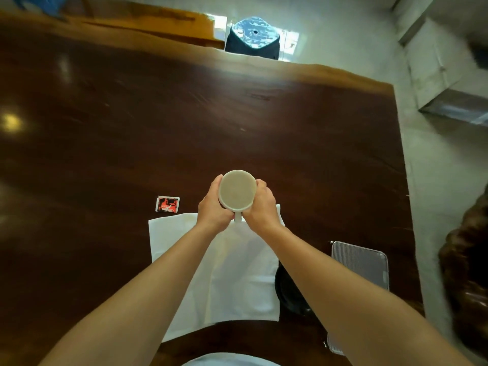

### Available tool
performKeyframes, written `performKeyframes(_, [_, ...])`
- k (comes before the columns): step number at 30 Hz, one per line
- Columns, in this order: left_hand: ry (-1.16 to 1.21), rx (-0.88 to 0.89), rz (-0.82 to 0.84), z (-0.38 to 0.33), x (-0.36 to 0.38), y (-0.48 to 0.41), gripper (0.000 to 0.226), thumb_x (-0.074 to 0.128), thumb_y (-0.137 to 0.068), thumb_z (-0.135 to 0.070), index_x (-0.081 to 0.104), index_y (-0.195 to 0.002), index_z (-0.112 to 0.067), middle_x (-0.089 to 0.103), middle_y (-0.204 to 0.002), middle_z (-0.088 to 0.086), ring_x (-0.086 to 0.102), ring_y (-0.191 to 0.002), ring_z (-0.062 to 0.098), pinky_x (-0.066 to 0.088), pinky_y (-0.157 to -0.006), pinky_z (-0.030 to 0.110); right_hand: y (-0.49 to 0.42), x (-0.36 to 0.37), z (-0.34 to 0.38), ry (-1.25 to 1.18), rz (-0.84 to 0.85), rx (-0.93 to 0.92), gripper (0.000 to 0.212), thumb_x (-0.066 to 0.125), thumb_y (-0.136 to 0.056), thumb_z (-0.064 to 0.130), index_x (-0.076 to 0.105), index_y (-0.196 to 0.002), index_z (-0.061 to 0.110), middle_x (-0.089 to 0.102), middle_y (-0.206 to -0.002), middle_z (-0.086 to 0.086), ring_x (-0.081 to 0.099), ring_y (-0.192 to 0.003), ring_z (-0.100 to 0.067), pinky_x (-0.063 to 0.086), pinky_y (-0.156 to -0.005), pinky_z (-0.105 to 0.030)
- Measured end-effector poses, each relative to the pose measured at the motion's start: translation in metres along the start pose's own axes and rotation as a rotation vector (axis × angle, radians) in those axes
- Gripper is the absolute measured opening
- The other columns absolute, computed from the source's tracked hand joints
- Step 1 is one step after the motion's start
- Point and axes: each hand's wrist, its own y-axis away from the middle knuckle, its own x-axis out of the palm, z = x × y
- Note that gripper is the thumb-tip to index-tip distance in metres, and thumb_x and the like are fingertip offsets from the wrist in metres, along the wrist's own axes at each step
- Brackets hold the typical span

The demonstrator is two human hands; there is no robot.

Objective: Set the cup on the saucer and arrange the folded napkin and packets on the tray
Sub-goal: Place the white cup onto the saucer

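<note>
grips (214,210) (260,211) round cup (237,191) (saucer (285,290) part-hidden)

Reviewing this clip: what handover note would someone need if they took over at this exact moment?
Left hand and right hand: both grip the cream ceramic cup over the far edge of the white cloth napkin.
The dark round saucer sits right of the napkin, partly under the right forearm.
The silver mesh tray lies further right.
The red-and-black packet lies on the dark wooden table, left of the cup.
Done: nothing placed yet.
Left: cup onto saucer; napkin and packet onto tray.
</note>
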Motion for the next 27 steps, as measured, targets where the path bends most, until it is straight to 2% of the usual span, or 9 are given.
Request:
performKeyframes(3, [-0.016, 0.038, 0.012, -0.005, 0.000, 0.023, 0.101, 0.083, -0.073, -0.004, 0.029, -0.154, -0.032, 0.056, -0.136, 0.001, 0.053, -0.124, 0.023, 0.049, -0.099, 0.040, 0.024, -0.014, 0.001, -0.016, -0.014, -0.010, 0.061, 0.082, -0.076, 0.015, 0.048, -0.127, 0.014, 0.053, -0.118, -0.006, 0.055, -0.099, -0.020, 0.050, -0.081, -0.033])
performKeyframes(7, [-0.021, 0.114, 0.058, -0.010, 0.008, 0.059, 0.092, 0.082, -0.072, 0.000, 0.038, -0.146, -0.030, 0.055, -0.118, -0.007, 0.051, -0.108, 0.016, 0.046, -0.085, 0.032, 0.058, -0.028, -0.012, -0.019, -0.054, -0.014, 0.062, 0.084, -0.073, 0.018, 0.049, -0.124, 0.015, 0.056, -0.116, -0.006, 0.059, -0.103, -0.022, 0.057, -0.086, -0.042])
performKeyframes(10, [-0.035, 0.141, 0.093, -0.013, 0.021, 0.084, 0.082, 0.081, -0.073, 0.001, 0.043, -0.139, -0.028, 0.052, -0.108, -0.011, 0.053, -0.103, 0.018, 0.047, -0.080, 0.033, 0.080, -0.039, -0.030, -0.042, -0.067, 0.015, 0.060, 0.084, -0.075, 0.020, 0.050, -0.125, 0.018, 0.055, -0.116, -0.004, 0.059, -0.100, -0.018, 0.057, -0.083, -0.035])
performKeyframes(12, [-0.055, 0.146, 0.124, -0.013, 0.034, 0.098, 0.079, 0.080, -0.073, 0.000, 0.044, -0.137, -0.029, 0.053, -0.107, -0.009, 0.055, -0.103, 0.020, 0.051, -0.083, 0.036, 0.093, -0.046, -0.045, -0.059, -0.067, 0.037, 0.058, 0.081, -0.079, 0.022, 0.049, -0.127, 0.018, 0.055, -0.116, -0.003, 0.057, -0.098, -0.015, 0.053, -0.079, -0.030])
performKeyframes(14, [-0.055, 0.158, 0.152, -0.009, 0.049, 0.108, 0.075, 0.082, -0.072, -0.004, 0.045, -0.128, -0.037, 0.057, -0.107, -0.009, 0.057, -0.101, 0.017, 0.052, -0.084, 0.036, 0.105, -0.052, -0.061, -0.065, -0.071, 0.072, 0.055, 0.079, -0.080, 0.022, 0.050, -0.126, 0.017, 0.055, -0.115, -0.003, 0.057, -0.096, -0.014, 0.048, -0.075, -0.027])
performKeyframes(16, [-0.049, 0.154, 0.180, -0.005, 0.066, 0.117, 0.080, 0.082, -0.071, -0.004, 0.045, -0.131, -0.041, 0.058, -0.110, -0.011, 0.057, -0.103, 0.016, 0.052, -0.086, 0.034, 0.116, -0.058, -0.080, -0.056, -0.074, 0.111, 0.052, 0.079, -0.079, 0.021, 0.051, -0.123, 0.018, 0.056, -0.113, -0.003, 0.058, -0.094, -0.015, 0.048, -0.073, -0.027])
performKeyframes(19, [-0.079, 0.117, 0.227, -0.001, 0.091, 0.132, 0.080, 0.081, -0.071, -0.006, 0.045, -0.137, -0.033, 0.058, -0.113, -0.008, 0.057, -0.107, 0.018, 0.051, -0.090, 0.037, 0.132, -0.065, -0.109, -0.029, -0.081, 0.161, 0.050, 0.077, -0.080, 0.023, 0.050, -0.122, 0.018, 0.056, -0.114, -0.004, 0.058, -0.095, -0.016, 0.048, -0.073, -0.029])
performKeyframes(23, [-0.137, 0.095, 0.266, -0.001, 0.122, 0.149, 0.080, 0.079, -0.071, -0.006, 0.044, -0.138, -0.033, 0.056, -0.108, -0.010, 0.056, -0.109, 0.022, 0.050, -0.095, 0.041, 0.149, -0.074, -0.143, -0.002, -0.099, 0.224, 0.051, 0.075, -0.080, 0.025, 0.049, -0.123, 0.018, 0.056, -0.115, -0.004, 0.055, -0.093, -0.017, 0.045, -0.074, -0.030])
performKeyframes(27, [-0.200, 0.069, 0.300, 0.001, 0.146, 0.162, 0.079, 0.078, -0.073, -0.005, 0.043, -0.140, -0.028, 0.056, -0.111, -0.008, 0.056, -0.108, 0.020, 0.049, -0.090, 0.035, 0.159, -0.079, -0.169, -0.016, -0.094, 0.261, 0.051, 0.079, -0.076, 0.025, 0.051, -0.118, 0.021, 0.058, -0.111, -0.002, 0.060, -0.092, -0.017, 0.056, -0.076, -0.036])
